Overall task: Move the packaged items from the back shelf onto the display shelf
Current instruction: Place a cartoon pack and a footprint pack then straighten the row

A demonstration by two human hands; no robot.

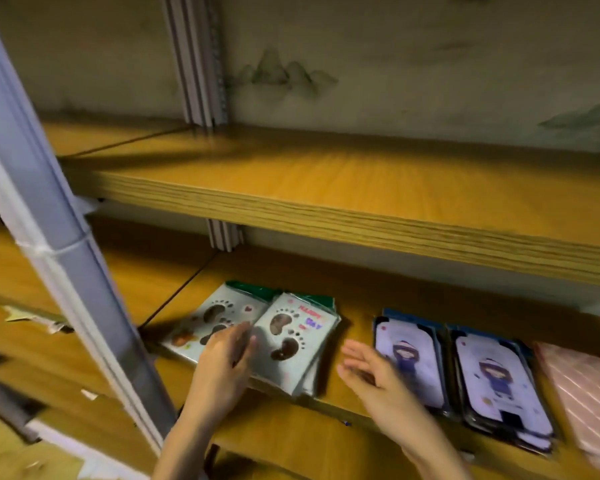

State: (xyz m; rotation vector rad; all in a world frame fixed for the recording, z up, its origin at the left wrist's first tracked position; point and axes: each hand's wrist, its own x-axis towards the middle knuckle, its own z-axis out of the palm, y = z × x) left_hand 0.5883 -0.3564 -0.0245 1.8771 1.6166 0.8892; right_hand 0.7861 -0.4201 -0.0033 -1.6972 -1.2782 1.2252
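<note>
Two stacks of white footprint-print packets lie on the lower wooden shelf point(354, 299): one stack point(201, 320) at the left, the other point(298, 337) overlapping it on the right. My left hand point(222, 365) rests flat on the seam between them, fingers spread. My right hand point(371, 375) hovers open just right of the stacks, holding nothing. Further right lie two stacks of lilac doll-print packets, one point(409, 362) beside the other point(499, 379).
A pink striped packet point(589, 403) sits at the far right. The upper wooden shelf point(326, 181) juts out above. A grey metal upright point(66, 237) crosses the left side. Paper scraps point(32, 318) lie on the left shelf.
</note>
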